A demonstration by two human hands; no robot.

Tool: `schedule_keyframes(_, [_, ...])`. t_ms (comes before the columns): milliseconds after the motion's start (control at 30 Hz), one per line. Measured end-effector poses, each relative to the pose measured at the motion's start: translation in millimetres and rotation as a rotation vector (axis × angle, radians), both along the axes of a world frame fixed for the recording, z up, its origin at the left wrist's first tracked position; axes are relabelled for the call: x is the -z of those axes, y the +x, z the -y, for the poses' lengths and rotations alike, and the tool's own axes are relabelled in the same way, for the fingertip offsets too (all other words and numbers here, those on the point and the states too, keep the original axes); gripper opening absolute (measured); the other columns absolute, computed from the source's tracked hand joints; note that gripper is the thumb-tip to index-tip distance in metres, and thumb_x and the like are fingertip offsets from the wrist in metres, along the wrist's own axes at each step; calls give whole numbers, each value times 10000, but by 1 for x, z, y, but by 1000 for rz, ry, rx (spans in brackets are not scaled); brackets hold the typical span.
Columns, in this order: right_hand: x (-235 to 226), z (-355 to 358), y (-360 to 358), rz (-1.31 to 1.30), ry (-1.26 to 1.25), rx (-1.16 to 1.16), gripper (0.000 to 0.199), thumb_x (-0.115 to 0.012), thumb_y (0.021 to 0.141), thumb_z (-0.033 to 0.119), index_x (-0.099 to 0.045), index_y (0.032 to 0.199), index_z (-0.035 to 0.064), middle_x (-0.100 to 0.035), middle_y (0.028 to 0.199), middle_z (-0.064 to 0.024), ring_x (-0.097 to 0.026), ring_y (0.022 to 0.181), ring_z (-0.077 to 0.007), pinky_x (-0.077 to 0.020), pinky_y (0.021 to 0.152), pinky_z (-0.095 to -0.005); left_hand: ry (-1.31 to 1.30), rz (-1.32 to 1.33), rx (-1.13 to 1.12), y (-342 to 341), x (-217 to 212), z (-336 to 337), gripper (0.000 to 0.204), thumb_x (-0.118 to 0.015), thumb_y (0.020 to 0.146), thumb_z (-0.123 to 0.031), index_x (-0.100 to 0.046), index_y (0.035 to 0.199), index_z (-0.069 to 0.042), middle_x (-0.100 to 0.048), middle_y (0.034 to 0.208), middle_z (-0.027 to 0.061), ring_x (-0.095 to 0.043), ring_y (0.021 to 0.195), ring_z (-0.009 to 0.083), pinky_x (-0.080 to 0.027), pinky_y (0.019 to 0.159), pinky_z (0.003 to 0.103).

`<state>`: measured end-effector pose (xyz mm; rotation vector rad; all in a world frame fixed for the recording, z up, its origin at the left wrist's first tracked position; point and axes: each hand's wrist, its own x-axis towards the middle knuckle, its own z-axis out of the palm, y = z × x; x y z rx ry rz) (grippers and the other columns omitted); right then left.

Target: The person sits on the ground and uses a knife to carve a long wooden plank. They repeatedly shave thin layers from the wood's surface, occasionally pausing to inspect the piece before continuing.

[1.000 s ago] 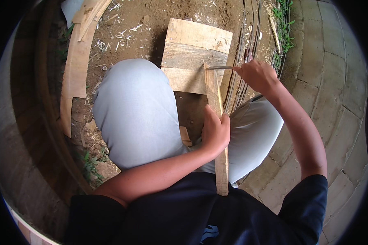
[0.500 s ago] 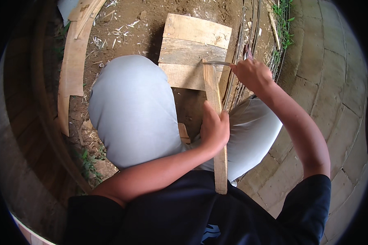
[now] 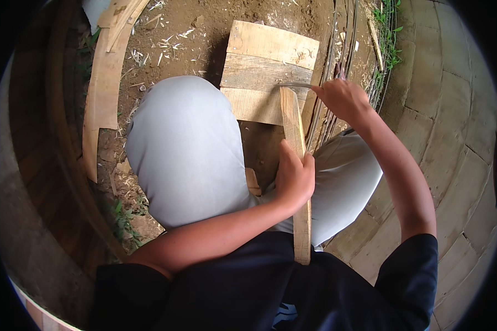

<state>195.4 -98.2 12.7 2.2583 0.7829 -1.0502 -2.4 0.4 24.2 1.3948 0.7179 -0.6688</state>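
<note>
My left hand (image 3: 295, 175) is closed around the middle of a narrow wooden stick (image 3: 302, 226), which slants up from my lap. The stick's top end rests at the near part of a low wooden block (image 3: 270, 58) made of planks. In my right hand (image 3: 345, 99) is a knife (image 3: 299, 85), its thin curved metal blade pointing left and lying at the stick's top end. My fingers hide most of its handle.
Grey-trousered knees flank the stick. Thin boards (image 3: 107, 71) lie on the dirt at left. Long dark strips (image 3: 328, 105) run beside the block, and green plants (image 3: 390, 36) edge the paving (image 3: 436, 105) at right. Wood shavings (image 3: 179, 34) litter the ground.
The whole view has shifted slightly, so things sit a little further right. The blade still lies at the stick's top end, and both hands keep their grips.
</note>
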Motion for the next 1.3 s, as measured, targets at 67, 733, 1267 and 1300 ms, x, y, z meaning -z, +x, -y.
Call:
schedule_keyframes(67, [-10,6,0,24,18,-125,361,-444,1057,296,-729,962,97,-721,775,-79,-742,729,-233,-603,563,-341,10,3,2,1,0,1,583,-499,975,-214,-262,1380,132,-451,1305,379,-503,1197,494,-403,1017,504])
schedule_keyframes(733, [3,-18,-6,-10,-63,61,378,-420,1060,296,-737,958,118,-750,899,-106,-750,838,-264,-616,630,-386,58,38,-83,0,0,7,414,-511,984,-190,-334,1238,85,-517,1108,298,-562,1013,414,-421,934,467])
schedule_keyframes(1267, [1,8,1,8,30,-79,509,-393,1071,356,-709,772,90,-722,715,-94,-747,709,-253,-592,521,-356,-7,-14,7,2,-3,-2,525,-494,972,-219,-289,1334,100,-485,1248,363,-529,1145,496,-421,969,522])
schedule_keyframes(1300, [3,5,0,-7,31,-43,496,-393,1072,344,-718,798,88,-728,739,-96,-748,727,-256,-594,531,-358,-29,-31,12,3,-4,-3,518,-495,971,-215,-292,1329,99,-487,1242,362,-530,1142,496,-421,967,522])
